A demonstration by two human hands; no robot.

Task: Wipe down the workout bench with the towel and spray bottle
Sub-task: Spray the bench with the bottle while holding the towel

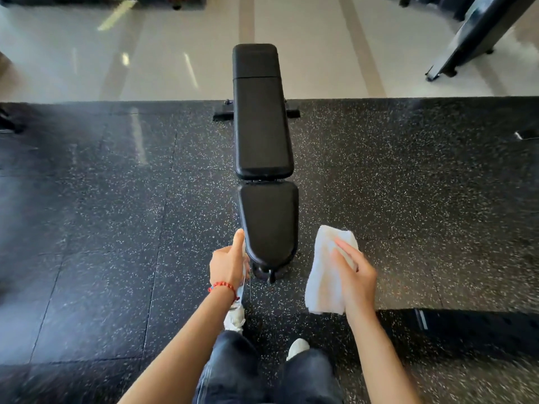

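Note:
A black padded workout bench [262,135] runs straight away from me, its narrow seat pad [269,220] nearest. My left hand [229,262] grips a clear spray bottle [243,275] just left of the seat's near end, forefinger stretched along its top; most of the bottle is hidden behind the hand. My right hand [354,272] holds a folded white towel [326,272] to the right of the seat, clear of the pad.
Speckled black rubber flooring [116,228] surrounds the bench and meets pale tile [175,62] beyond it. A black machine frame [478,36] stands at the far right. A dark mat [481,330] lies at my right. My legs and white shoes are below.

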